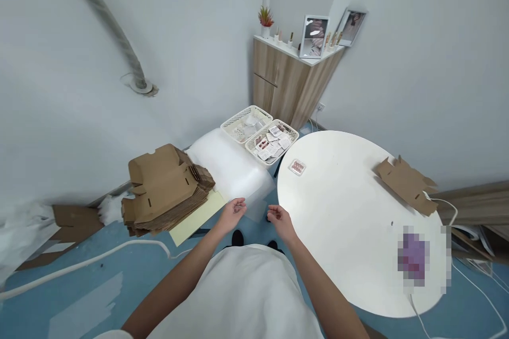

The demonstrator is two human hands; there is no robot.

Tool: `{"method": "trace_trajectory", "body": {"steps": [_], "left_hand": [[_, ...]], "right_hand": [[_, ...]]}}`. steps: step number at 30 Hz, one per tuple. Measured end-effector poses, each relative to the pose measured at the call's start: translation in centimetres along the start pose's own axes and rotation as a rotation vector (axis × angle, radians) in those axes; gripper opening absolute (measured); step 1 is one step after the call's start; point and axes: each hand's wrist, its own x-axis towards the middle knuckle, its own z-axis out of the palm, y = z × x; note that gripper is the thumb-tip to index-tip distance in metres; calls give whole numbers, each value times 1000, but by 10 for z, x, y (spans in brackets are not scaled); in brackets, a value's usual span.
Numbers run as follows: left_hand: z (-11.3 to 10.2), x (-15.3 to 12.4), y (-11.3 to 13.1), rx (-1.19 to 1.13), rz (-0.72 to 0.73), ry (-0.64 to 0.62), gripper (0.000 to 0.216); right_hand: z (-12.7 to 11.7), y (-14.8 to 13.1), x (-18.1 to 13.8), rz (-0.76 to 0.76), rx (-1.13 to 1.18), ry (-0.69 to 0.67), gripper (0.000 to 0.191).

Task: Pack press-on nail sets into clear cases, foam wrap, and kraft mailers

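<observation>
My left hand (233,215) is held out in front of my body, its fingers curled in a pinch. Facing it, my right hand (281,221) has its fingers bent in the same way, beside the round table's left edge. Between the two hands hangs a thin see-through plastic sheet (256,211), its edges appearing to meet my fingertips; the contact is too faint to see well. Just beyond lies a bulky white roll of plastic wrap (230,161). Left of my left hand, a stack of flattened cardboard boxes (163,185) rests over a pale yellow board (199,217).
Two white baskets, one with clear packets (238,116) and one with printed cards (293,137), stand behind the wrap. The white round table (338,212) carries a small clear pack (297,167), an opened cardboard box (407,185) and a blurred purple item (414,257). A wooden cabinet (286,79) fills the corner.
</observation>
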Motion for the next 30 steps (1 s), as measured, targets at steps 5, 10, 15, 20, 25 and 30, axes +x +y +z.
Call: {"method": "trace_trajectory", "body": {"steps": [5, 10, 15, 20, 25, 30], "left_hand": [[-42, 4, -21, 0, -15, 49, 38], [-67, 9, -33, 58, -31, 57, 38], [-70, 21, -43, 204, -94, 44, 36], [-68, 42, -39, 386, -42, 23, 38], [-69, 75, -28, 497, -60, -65, 47], [-62, 107, -29, 444, -128, -98, 49]], "right_hand": [[48, 2, 19, -8, -74, -72, 38], [78, -2, 33, -18, -183, -143, 36], [87, -7, 58, -44, -367, -73, 37], [93, -22, 104, -20, -315, -139, 51], [107, -38, 166, -28, -304, -139, 55], [121, -39, 225, -90, -381, -169, 57]]}}
